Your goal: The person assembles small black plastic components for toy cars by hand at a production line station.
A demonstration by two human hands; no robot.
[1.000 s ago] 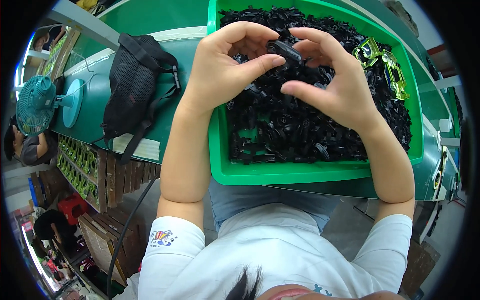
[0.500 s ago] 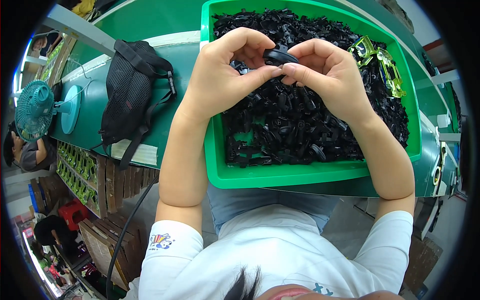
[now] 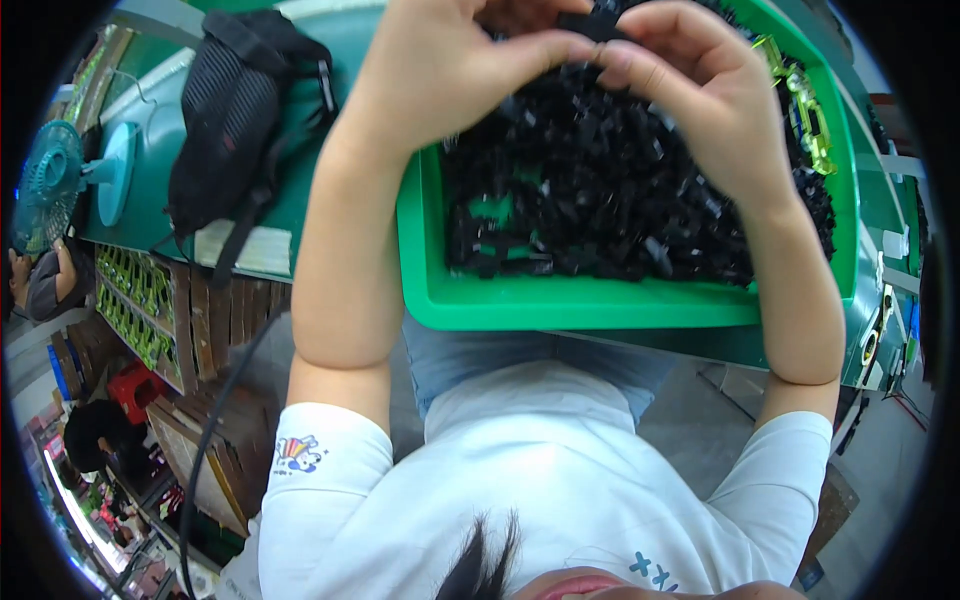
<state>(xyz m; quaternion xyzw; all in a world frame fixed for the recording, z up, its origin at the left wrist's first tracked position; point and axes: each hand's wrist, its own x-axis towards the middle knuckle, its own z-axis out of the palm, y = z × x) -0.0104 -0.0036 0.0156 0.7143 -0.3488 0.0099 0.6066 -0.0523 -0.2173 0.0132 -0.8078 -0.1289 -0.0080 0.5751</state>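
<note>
We pinch one small black plastic part [image 3: 585,22] between left hand [image 3: 450,70] and right hand [image 3: 700,90] — both grips clamped on it — while the green tray [image 3: 560,300] remains heaped with parts.

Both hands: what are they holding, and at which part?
The left hand and right hand pinch one small black plastic part between fingertips; its exact gripped part cannot be told.

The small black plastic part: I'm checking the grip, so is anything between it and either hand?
Nothing visible. The left hand and right hand pinch the small black plastic part directly with bare fingertips, above the heap of black parts in the green tray.
</note>
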